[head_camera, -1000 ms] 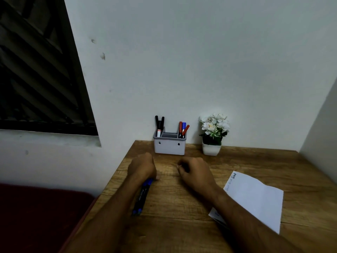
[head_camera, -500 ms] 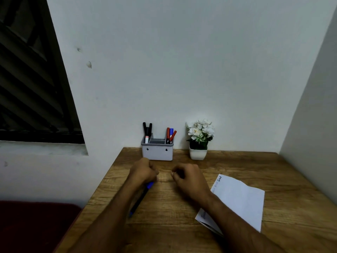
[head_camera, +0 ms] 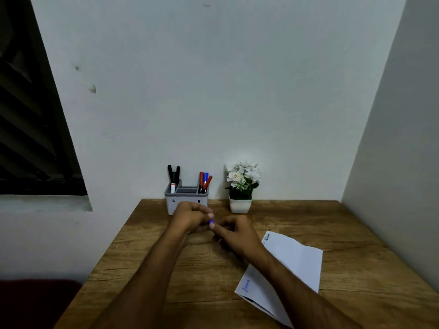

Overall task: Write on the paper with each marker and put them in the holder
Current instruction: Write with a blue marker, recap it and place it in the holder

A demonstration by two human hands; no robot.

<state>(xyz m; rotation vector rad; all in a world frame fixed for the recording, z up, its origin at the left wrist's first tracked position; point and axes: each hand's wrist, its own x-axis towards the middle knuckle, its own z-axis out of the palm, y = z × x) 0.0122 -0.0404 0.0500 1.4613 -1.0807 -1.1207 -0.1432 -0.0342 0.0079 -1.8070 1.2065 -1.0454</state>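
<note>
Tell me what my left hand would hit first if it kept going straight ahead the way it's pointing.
Probably the grey marker holder: your left hand points toward the wall with the holder right behind it. How far apart they are is unclear.

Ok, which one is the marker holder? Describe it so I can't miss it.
Follow the wooden desk to its far edge at the wall. The marker holder is the grey box left of the white flower pot, the only thing with black, red and blue markers upright in it.
</note>
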